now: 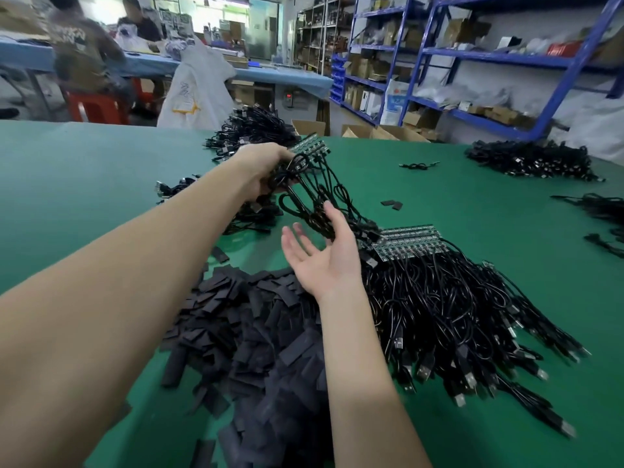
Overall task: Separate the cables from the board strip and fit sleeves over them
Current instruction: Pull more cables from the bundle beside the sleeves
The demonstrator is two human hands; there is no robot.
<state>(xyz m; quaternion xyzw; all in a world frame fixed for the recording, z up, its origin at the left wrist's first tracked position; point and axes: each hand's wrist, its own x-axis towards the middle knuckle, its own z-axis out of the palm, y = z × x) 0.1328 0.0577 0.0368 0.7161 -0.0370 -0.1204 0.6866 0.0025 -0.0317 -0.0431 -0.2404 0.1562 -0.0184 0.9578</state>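
The left hand (261, 170) grips a light board strip (309, 145) at twelve o'clock, its floppy cables (317, 197) dangling toward the spread, empty right hand (324, 255); best held by the stiff strip.

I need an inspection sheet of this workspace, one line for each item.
Surface: green table.
Job's things: board strip with cables, held up; stacked strips; black sleeves in a pile.
Clutter: loose sleeves.
Hands: left hand grips the strip's cables; right hand open, palm up, fingers touching hanging loops.
Cables: cable heap; far bundles.
Surroundings: blue shelves, two people.
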